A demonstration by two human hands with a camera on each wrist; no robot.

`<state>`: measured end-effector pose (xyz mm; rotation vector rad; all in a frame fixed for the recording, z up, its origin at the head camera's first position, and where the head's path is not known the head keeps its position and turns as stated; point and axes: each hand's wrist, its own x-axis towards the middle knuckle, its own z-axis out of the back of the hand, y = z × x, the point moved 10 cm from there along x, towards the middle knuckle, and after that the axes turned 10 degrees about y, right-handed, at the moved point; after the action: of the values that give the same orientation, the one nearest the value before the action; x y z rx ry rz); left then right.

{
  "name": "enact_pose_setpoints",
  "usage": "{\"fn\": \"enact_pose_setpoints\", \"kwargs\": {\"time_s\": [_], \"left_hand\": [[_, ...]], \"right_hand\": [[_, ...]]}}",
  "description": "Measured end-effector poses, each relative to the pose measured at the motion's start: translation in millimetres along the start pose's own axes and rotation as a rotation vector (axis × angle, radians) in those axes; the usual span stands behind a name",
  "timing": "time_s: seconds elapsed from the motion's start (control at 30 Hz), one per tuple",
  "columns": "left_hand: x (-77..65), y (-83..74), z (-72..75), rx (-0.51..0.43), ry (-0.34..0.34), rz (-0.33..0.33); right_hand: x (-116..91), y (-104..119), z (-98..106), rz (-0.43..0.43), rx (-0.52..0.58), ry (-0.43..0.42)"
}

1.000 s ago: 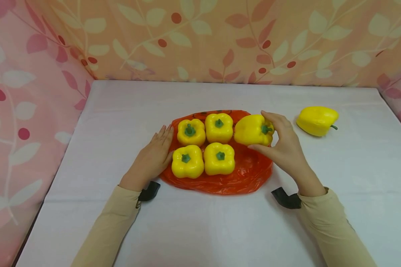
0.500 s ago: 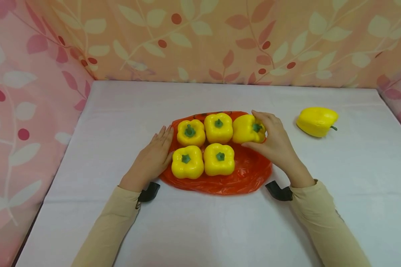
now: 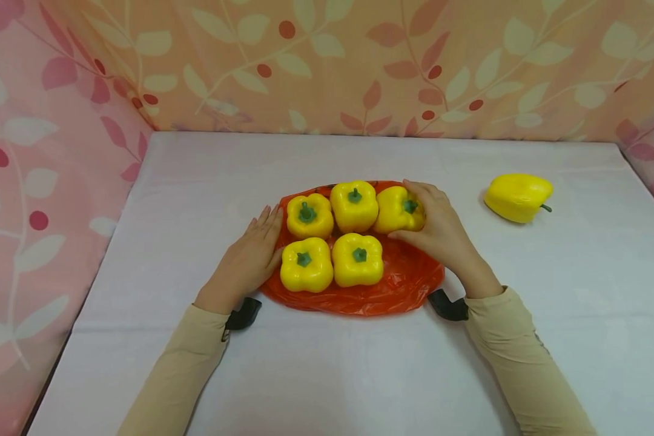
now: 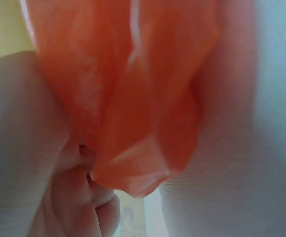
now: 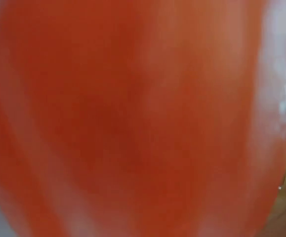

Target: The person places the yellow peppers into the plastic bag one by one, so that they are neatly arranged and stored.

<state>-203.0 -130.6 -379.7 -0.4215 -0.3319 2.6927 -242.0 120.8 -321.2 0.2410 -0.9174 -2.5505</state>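
Note:
Several yellow bell peppers (image 3: 358, 259) with green stems stand on a red plastic bag (image 3: 409, 278), in a back row and a front row. My right hand (image 3: 441, 224) grips the tilted bell pepper (image 3: 389, 209) at the back right, thumb in front and fingers behind. That pepper touches the back-middle pepper (image 3: 354, 209). Along the bag's left side lies my left hand (image 3: 245, 260), fingers straight, beside the left peppers. Red plastic (image 4: 133, 98) fills much of the left wrist view, with fingers (image 4: 76, 197) behind it. In the right wrist view, blurred red plastic (image 5: 123, 118) hides most of the hand.
One more yellow bell pepper (image 3: 518, 198) lies on its side at the right of the white-covered table (image 3: 327, 369). Floral cloth (image 3: 338, 66) hangs behind the table and at its sides. A black wrist mount (image 3: 243, 313) sits at the left cuff, another (image 3: 448, 306) at the right.
My right hand has moved left with its bell pepper, bringing it against the back row. The back-row peppers have shifted slightly left and back. My left hand has stayed in place.

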Motion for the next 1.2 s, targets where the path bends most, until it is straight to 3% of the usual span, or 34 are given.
{"fn": "enact_pose_setpoints", "kwargs": {"time_s": [0.23,0.4,0.67,1.2], "left_hand": [[0.0,-1.1,0.8,0.014,-0.018,-0.025],[0.2,-1.1,0.1,0.018,-0.019,-0.031],[0.9,-1.1,-0.2,0.022,-0.018,-0.031],[0.0,-2.3,0.2,0.018,-0.009,-0.022]], "right_hand": [[-1.4,-5.7,0.4,-0.004,0.005,0.03],[-3.1,-8.5,7.0,-0.007,0.044,-0.007],[-5.9,2.8,14.7,0.087,0.0,-0.113],[-5.4,-0.5,12.1,0.086,0.034,-0.115]]}}
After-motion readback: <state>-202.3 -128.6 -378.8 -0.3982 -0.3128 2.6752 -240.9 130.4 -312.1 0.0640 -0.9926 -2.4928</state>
